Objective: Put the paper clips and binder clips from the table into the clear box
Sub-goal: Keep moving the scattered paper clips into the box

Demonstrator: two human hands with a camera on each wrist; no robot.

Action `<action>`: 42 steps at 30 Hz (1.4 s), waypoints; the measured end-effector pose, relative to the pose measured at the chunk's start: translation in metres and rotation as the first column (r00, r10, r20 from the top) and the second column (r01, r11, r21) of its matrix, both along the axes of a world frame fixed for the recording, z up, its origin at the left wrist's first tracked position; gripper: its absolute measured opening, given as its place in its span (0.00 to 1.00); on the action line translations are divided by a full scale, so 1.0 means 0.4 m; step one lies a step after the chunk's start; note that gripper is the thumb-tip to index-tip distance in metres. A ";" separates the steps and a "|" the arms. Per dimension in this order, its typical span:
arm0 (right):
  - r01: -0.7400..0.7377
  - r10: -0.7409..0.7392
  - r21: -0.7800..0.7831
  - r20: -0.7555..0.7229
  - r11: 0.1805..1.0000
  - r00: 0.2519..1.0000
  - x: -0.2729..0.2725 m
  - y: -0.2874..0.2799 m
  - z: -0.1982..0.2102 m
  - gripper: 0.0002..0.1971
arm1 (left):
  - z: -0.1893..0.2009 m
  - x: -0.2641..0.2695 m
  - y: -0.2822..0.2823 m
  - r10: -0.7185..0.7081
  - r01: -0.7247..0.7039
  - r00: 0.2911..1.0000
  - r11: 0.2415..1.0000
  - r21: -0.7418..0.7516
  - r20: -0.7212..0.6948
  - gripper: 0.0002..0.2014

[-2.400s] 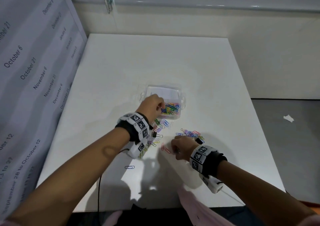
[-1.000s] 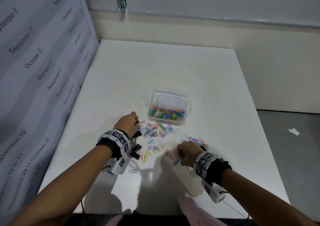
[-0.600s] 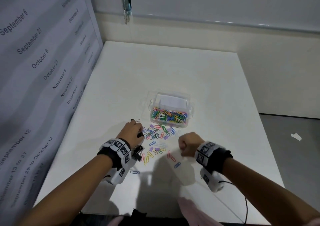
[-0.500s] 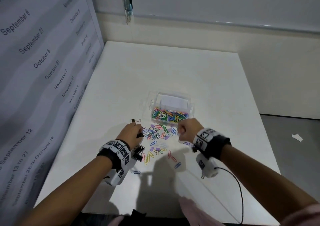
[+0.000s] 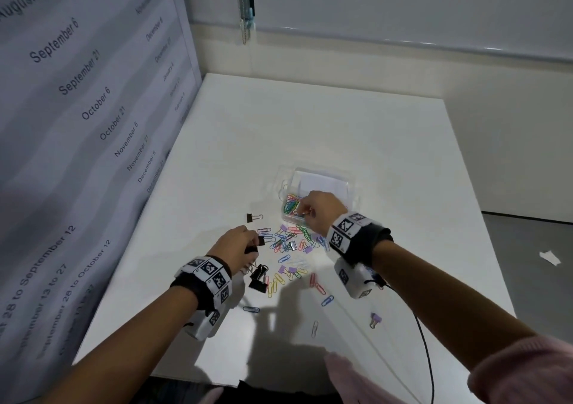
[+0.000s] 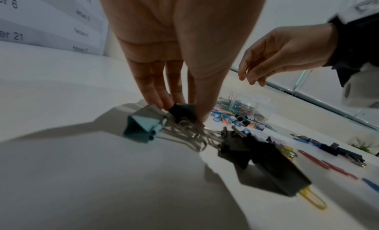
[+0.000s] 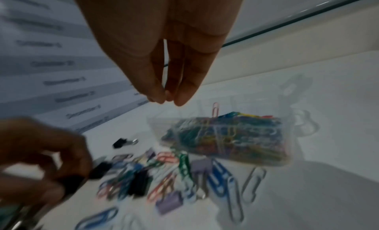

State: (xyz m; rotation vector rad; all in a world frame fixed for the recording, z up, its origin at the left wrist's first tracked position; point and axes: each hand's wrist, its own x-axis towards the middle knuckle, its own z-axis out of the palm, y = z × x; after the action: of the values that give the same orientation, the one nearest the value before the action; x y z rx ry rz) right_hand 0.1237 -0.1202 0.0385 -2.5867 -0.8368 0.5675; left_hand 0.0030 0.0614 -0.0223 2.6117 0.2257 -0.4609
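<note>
The clear box (image 5: 322, 174) stands mid-table with a heap of coloured paper clips inside. My right hand (image 5: 305, 209) hovers over its near left corner, fingertips (image 7: 156, 95) close together with nothing seen between them. A pink clip (image 7: 215, 110) stands upright above the heap. Loose paper clips (image 5: 291, 242) and small binder clips lie scattered in front of the box. My left hand (image 5: 255, 242) pinches a black binder clip (image 6: 182, 110) at the left of the scatter, beside a teal binder clip (image 6: 143, 128). More black binder clips (image 5: 259, 278) lie under that wrist.
A lone black binder clip (image 5: 251, 217) lies left of the box, and a purple one (image 5: 375, 319) and stray paper clips (image 5: 314, 328) near the front edge. A calendar panel (image 5: 93, 93) walls the left side. The table drops to grey floor on the right.
My right hand has risen from the table as a fist and moved forward over the box, its fingers now extended. My left hand has stayed at the left of the scatter, pinching a binder clip.
</note>
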 end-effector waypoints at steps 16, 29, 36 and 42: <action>-0.278 0.291 -0.334 -0.012 0.900 0.957 -0.077 0.070 -0.102 0.19 | -0.003 0.087 -0.021 0.029 -0.030 0.997 0.999 0.013 0.070 0.13; -0.128 0.116 -0.158 -0.083 0.979 0.990 -0.081 0.040 -0.129 0.14 | -0.018 0.080 -0.060 -0.053 0.055 0.998 0.995 0.077 -0.031 0.11; 0.051 -0.047 0.071 -0.048 0.996 0.998 -0.024 0.009 -0.041 0.13 | -0.017 0.087 -0.057 -0.061 0.066 0.995 0.996 0.056 -0.076 0.10; 0.181 -0.181 0.060 -0.001 0.982 0.983 0.063 -0.035 0.015 0.10 | -0.033 0.083 -0.062 -0.112 0.121 0.990 0.987 0.110 -0.089 0.08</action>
State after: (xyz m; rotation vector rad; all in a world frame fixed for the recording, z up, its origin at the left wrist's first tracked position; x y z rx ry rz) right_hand 0.1488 -0.1341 0.0445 -2.5755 -0.6013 0.4763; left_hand 0.0362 0.0366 -0.0356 2.7315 0.1298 -0.6143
